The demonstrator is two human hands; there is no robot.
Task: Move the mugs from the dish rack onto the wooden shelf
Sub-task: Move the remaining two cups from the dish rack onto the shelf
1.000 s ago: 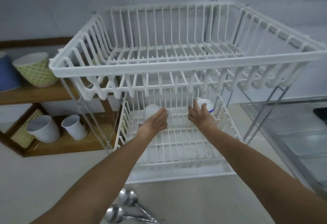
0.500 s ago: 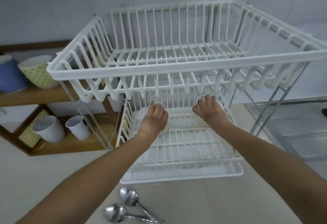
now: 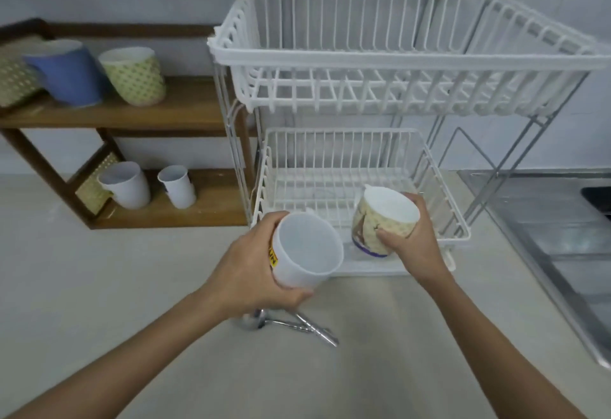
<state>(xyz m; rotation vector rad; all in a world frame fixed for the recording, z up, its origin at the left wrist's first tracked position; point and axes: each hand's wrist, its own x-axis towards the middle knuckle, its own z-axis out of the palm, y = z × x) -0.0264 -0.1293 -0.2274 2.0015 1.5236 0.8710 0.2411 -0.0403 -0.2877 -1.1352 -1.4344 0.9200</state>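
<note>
Change since half a second ago: both hands were reaching into the lower tier of the dish rack (image 3: 367,167); now both are out of it, each carrying a mug. Left hand (image 3: 244,269) holds a white mug (image 3: 305,250) with a yellow label on its side, fingers (image 3: 291,296) wrapped around the body, mouth tipped toward the camera, held over the surface (image 3: 99,286) just in front of the rack. Right hand (image 3: 413,236) holds a patterned mug (image 3: 383,223), cream and brown with a blue base band, fingers clenched around its lower wall; it sits above the front edge of the lower tier, tilted. Both tiers of the rack now look empty, so these appear to be the last two mugs to move. The view has also swung left, bringing the wooden shelf (image 3: 185,104) fully into frame: a blue mug (image 3: 66,74) and a green patterned mug (image 3: 135,76) stand on the top board, two white mugs (image 3: 127,183) on the bottom board. Open board remains to the right of each pair. Judgement: pick-up is done, transport and placement remain. Two spoons (image 3: 287,322) lie on the surface below the left hand, clear of the likely path.
</note>
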